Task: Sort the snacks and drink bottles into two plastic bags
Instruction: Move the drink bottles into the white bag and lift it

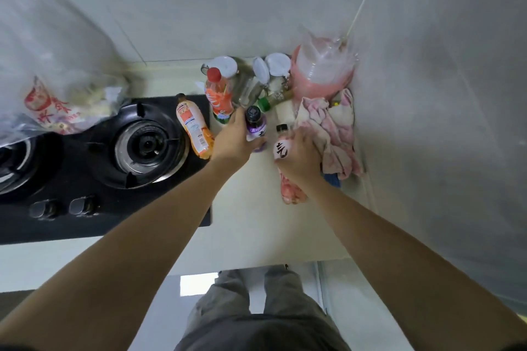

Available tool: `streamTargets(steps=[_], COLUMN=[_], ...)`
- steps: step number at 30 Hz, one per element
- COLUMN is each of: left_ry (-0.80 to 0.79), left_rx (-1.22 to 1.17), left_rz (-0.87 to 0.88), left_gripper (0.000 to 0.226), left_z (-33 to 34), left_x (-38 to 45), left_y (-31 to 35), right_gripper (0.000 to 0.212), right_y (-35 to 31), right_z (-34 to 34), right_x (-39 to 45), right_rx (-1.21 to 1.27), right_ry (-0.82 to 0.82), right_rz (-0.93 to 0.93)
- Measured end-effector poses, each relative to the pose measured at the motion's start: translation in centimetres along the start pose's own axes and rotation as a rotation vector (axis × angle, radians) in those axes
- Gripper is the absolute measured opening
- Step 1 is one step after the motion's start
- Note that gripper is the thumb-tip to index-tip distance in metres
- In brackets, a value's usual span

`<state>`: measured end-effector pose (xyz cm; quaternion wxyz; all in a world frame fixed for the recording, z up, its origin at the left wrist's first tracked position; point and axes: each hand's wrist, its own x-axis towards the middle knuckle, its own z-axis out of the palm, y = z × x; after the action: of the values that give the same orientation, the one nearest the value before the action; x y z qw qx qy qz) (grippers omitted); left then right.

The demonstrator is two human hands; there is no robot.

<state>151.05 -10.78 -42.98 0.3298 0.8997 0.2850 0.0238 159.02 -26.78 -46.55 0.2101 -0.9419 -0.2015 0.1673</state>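
Note:
My left hand [233,138] is wrapped around a purple-labelled bottle with a dark cap [255,126] on the counter. My right hand [299,155] grips a pink bottle with a white label and black cap [282,148], its lower part showing under my wrist. An orange bottle with a red cap [219,95] stands just behind my left hand. A second orange drink bottle [194,126] lies on the stove's right edge. A clear plastic bag holding snack packets [61,85] sits on the stove at the left.
A black gas stove [114,179] fills the left of the counter. At the back stand white-lidded jars [278,64], a green-capped bottle [271,100] and a pink container under clear plastic [323,68]. A pink-and-white cloth [333,128] lies by the right wall.

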Motion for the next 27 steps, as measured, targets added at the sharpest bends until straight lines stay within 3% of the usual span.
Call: streamTargets(steps=[2,6,12,19,27], left_ry=[0.042,0.153,0.304,0.531,0.718], left_rx=[-0.035,-0.123,-0.138,-0.115,-0.154], left_rz=[-0.027,-0.059,-0.134,-0.284,-0.508], left_gripper=[0.066,0.063,0.061,0.054,0.054], left_z=[-0.4,-3.1,-9.7,-17.9,-26.4], left_x=[-1.1,-4.4,-11.3,-22.5,-38.2], left_y=[-0.3,-0.9,-4.0,-11.2,-24.4], right_gripper=[0.094,0.072,0.070,0.067,0.072], right_y=[-0.6,-2.5,-8.1,-20.5,-36.8], right_z=[-0.3,-1.9,-3.7,-1.5,7.3], right_x=[-0.4,-1.9,-4.6,-11.3,-24.1], right_rx=[-0.005,0.160,0.402,0.386,0.362], right_ry=[0.005,0.075,0.019,-0.105,-0.278], right_rz=[-0.027,-0.126,-0.328,-0.679,-0.896])
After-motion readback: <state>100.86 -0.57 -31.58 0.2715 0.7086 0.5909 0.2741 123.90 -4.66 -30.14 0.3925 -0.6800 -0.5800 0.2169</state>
